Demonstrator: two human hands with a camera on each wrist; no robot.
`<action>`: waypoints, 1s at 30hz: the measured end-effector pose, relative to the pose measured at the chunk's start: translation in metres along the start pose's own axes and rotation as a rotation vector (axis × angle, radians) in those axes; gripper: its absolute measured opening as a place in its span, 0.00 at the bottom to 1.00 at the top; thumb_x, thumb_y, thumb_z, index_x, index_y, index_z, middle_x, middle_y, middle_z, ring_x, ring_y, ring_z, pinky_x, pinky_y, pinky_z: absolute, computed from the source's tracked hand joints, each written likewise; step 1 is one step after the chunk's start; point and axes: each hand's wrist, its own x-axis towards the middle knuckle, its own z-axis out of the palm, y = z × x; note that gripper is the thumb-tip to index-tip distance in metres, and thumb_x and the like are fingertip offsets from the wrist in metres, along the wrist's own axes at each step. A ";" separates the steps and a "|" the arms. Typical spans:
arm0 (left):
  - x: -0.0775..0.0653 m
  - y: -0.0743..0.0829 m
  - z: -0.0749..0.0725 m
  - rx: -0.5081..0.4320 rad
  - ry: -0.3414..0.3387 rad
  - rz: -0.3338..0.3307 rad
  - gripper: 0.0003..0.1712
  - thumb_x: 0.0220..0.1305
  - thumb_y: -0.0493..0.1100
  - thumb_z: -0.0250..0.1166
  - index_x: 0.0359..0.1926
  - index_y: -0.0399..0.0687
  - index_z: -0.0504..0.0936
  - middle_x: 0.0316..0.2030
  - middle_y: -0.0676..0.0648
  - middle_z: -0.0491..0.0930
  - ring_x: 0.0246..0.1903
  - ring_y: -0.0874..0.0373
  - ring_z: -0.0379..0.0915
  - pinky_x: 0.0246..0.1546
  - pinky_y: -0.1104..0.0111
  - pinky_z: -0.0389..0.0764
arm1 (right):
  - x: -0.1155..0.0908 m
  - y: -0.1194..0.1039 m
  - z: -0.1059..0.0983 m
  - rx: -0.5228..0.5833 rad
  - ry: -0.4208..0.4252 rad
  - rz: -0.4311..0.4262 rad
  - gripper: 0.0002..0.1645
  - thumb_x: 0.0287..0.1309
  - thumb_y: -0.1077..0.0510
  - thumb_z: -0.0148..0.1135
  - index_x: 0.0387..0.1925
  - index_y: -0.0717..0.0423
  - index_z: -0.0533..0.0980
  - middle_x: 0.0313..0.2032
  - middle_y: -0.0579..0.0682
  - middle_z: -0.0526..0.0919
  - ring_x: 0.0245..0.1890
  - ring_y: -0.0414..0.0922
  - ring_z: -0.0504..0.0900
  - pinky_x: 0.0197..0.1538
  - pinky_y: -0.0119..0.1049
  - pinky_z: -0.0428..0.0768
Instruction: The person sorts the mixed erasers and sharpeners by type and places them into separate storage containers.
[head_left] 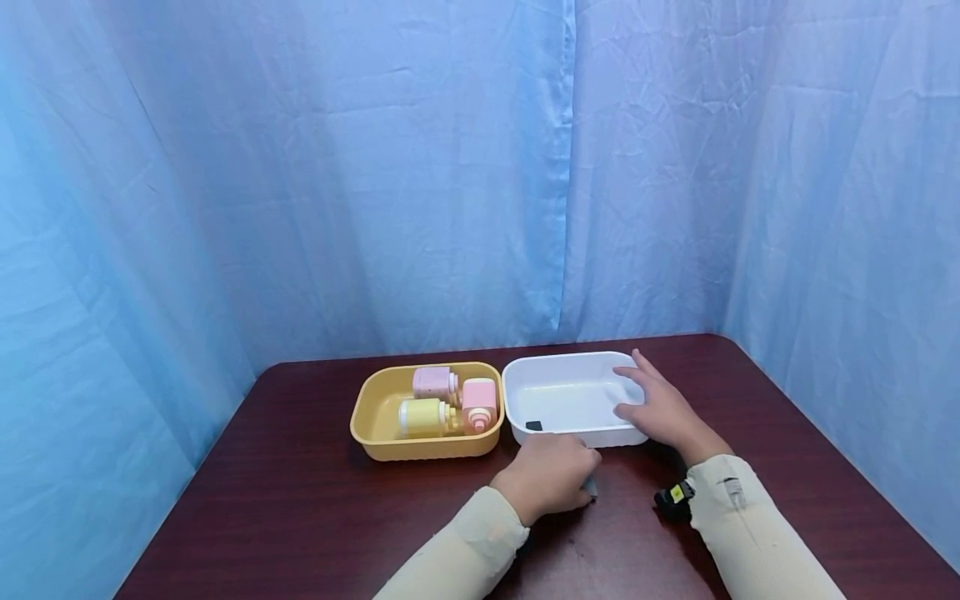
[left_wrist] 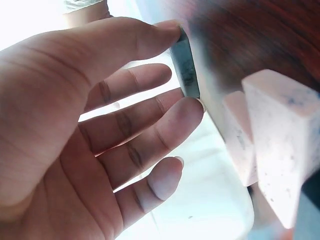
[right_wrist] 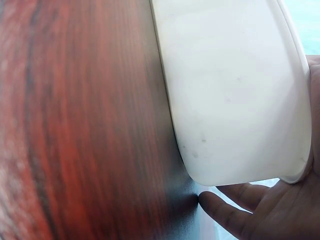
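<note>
Grey block (left_wrist: 186,67) is pinched in the left hand (head_left: 551,471), its long side spanning thumb tip to fingertip in the left wrist view. The head view puts it on the person's side of the white tray (head_left: 573,398), outside the near wall, so the tray lies beyond the grip. The left hand, having the block, is the nearer; the right hand (head_left: 663,408) is at the tray's right end, thumb and fingers spread, well apart from the block, though whether it touches the rim is hard to tell. A small dark piece (head_left: 533,426) lies in the tray's near left corner
</note>
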 end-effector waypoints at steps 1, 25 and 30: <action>0.000 0.000 -0.001 -0.007 -0.003 -0.002 0.08 0.60 0.56 0.75 0.37 0.64 0.87 0.29 0.61 0.83 0.28 0.69 0.75 0.29 0.70 0.80 | 0.000 0.000 0.000 0.000 0.000 -0.001 0.38 0.62 0.57 0.66 0.73 0.59 0.68 0.82 0.64 0.43 0.78 0.69 0.51 0.70 0.71 0.61; -0.003 -0.006 -0.027 -0.025 0.038 -0.033 0.07 0.61 0.58 0.74 0.38 0.67 0.88 0.29 0.63 0.82 0.27 0.70 0.75 0.28 0.69 0.79 | -0.001 -0.002 -0.001 -0.012 0.010 -0.006 0.38 0.61 0.56 0.66 0.72 0.59 0.69 0.82 0.65 0.44 0.78 0.70 0.52 0.70 0.71 0.62; -0.003 -0.010 -0.030 -0.015 0.069 -0.049 0.06 0.61 0.57 0.73 0.37 0.66 0.87 0.28 0.63 0.80 0.25 0.69 0.73 0.26 0.69 0.77 | -0.001 -0.003 -0.002 -0.012 0.009 -0.015 0.38 0.61 0.57 0.66 0.72 0.60 0.69 0.82 0.65 0.43 0.78 0.70 0.52 0.70 0.71 0.62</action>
